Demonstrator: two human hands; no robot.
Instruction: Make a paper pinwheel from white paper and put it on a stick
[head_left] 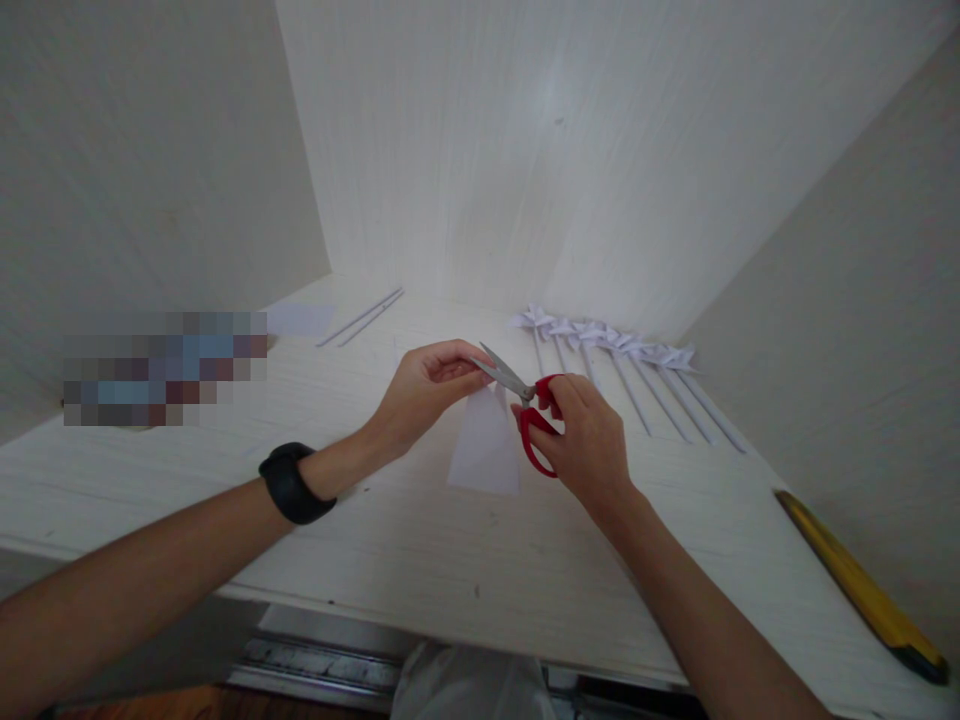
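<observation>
Thin sticks (360, 317): two, left of the scissors (528, 393) and beyond.
Left hand (420, 390): pinching the top of the paper sheet (485, 450), just left of the scissors.
Paper sheet: on the near side of the scissors' parted blades.
Right hand (594, 437): clasped round the scissors' red handles.
Paper pinwheels (628, 345): in a row, right of the scissors and beyond.
Yellow tool (855, 575): right of the scissors, well apart.

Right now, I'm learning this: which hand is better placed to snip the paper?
Right hand, likely: it holds the red-handled scissors, blades parted, while the left hand seems to pinch the paper.
</observation>
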